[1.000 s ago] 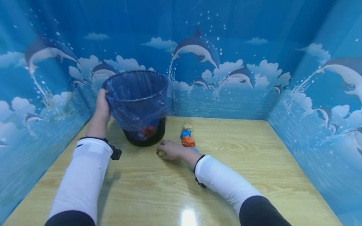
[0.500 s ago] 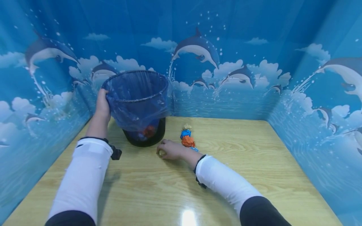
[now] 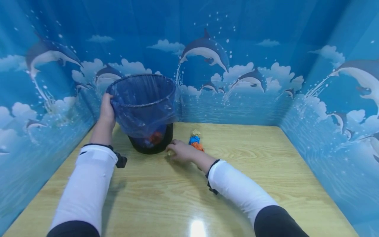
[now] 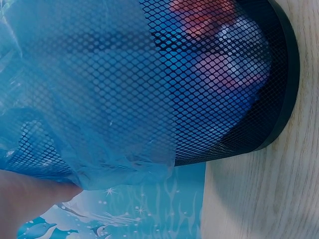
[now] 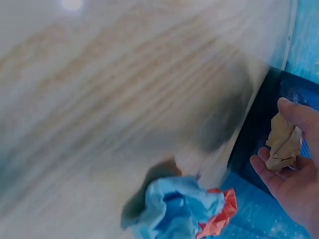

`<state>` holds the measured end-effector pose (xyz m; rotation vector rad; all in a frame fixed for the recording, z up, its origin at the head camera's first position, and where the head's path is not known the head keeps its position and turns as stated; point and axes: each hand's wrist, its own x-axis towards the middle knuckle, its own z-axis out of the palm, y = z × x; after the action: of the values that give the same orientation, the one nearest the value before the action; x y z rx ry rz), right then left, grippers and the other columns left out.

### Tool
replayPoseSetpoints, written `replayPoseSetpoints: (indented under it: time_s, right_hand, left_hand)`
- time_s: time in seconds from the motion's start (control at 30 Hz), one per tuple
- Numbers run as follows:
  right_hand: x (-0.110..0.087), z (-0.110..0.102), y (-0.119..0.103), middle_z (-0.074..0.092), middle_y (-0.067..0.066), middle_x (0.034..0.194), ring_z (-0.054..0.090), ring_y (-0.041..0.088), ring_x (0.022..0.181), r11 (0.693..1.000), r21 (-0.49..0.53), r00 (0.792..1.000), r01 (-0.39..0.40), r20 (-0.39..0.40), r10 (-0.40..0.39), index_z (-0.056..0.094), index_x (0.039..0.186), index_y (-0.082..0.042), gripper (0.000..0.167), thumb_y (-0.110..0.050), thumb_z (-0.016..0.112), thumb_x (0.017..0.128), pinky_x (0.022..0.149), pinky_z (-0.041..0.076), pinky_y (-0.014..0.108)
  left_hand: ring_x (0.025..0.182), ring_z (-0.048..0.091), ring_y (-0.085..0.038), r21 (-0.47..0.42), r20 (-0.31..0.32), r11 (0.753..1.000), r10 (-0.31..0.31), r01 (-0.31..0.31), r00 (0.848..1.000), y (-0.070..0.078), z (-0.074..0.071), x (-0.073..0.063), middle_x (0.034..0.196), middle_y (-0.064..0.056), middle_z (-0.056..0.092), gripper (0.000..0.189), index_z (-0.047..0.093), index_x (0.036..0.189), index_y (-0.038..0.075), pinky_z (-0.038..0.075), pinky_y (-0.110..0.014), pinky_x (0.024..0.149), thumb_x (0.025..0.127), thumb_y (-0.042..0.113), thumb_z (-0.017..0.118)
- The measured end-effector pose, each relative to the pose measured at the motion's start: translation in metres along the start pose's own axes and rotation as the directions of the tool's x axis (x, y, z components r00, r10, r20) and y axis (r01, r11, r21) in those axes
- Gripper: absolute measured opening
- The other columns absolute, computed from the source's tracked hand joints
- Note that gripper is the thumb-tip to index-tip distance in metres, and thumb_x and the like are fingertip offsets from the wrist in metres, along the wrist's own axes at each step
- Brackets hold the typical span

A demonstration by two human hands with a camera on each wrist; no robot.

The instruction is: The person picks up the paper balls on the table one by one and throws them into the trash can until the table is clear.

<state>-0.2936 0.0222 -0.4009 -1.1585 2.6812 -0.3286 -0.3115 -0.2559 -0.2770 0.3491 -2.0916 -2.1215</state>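
At the left of the head view stands a black mesh wastebasket, lined with a translucent blue bag folded over its rim. My left hand grips the basket near its rim through the bag. By the basket's base is my right hand, holding a crumpled tan paper ball between thumb and fingers. Beyond it lies a row of crumpled paper: a tan ball, a blue ball and an orange ball. A light blue ball shows in the right wrist view.
Red and pale crumpled paper shows through the mesh at the basket's bottom. The wooden table is enclosed on the back and sides by a blue dolphin-print curtain.
My right hand, with the tan paper ball, has moved slightly up and away from me, now nearer the basket and covering the light blue ball. The left hand stays on the basket.
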Motion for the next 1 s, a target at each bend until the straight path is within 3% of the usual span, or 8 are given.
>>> replayPoseSetpoints:
  time_s: [0.5, 0.7, 1.0]
  right_hand:
    - [-0.001, -0.036, 0.019, 0.054, 0.015, 0.129, 0.055, 0.029, 0.117, 0.999, 0.035, 0.983, -0.034, -0.178, 0.04, 0.059, 0.128, -0.008, 0.037, -0.014, 0.065, 0.092, 0.098, 0.046, 0.04]
    - [-0.005, -0.057, 0.024, 0.051, 0.017, 0.128, 0.056, 0.027, 0.111, 0.995, 0.036, 0.975, -0.088, -0.204, 0.093, 0.058, 0.128, -0.01, 0.037, -0.018, 0.065, 0.093, 0.093, 0.047, 0.039]
    - [-0.007, -0.087, 0.034, 0.051, 0.014, 0.128, 0.052, 0.027, 0.116, 0.99, 0.046, 0.962, -0.136, -0.234, 0.143, 0.057, 0.13, -0.01, 0.038, -0.021, 0.063, 0.095, 0.097, 0.045, 0.04]
  left_hand:
    - [0.147, -0.017, -0.012, 0.015, -0.007, 1.0, -0.018, 0.018, 1.0, 0.005, 0.0, 0.0, 0.16, 0.011, -0.022, 0.072, -0.015, 0.154, 0.027, -0.002, -0.033, 0.12, 0.097, 0.052, 0.021]
    - [0.148, -0.013, -0.011, 0.0, -0.021, 1.0, -0.007, 0.007, 1.0, 0.004, 0.001, -0.001, 0.161, 0.011, -0.019, 0.072, -0.011, 0.155, 0.025, 0.002, -0.031, 0.12, 0.096, 0.05, 0.022]
    - [0.149, -0.011, -0.011, 0.011, -0.006, 1.0, -0.016, 0.016, 1.0, 0.0, 0.0, 0.001, 0.161, 0.011, -0.017, 0.072, -0.012, 0.155, 0.025, 0.002, -0.032, 0.12, 0.096, 0.05, 0.022]
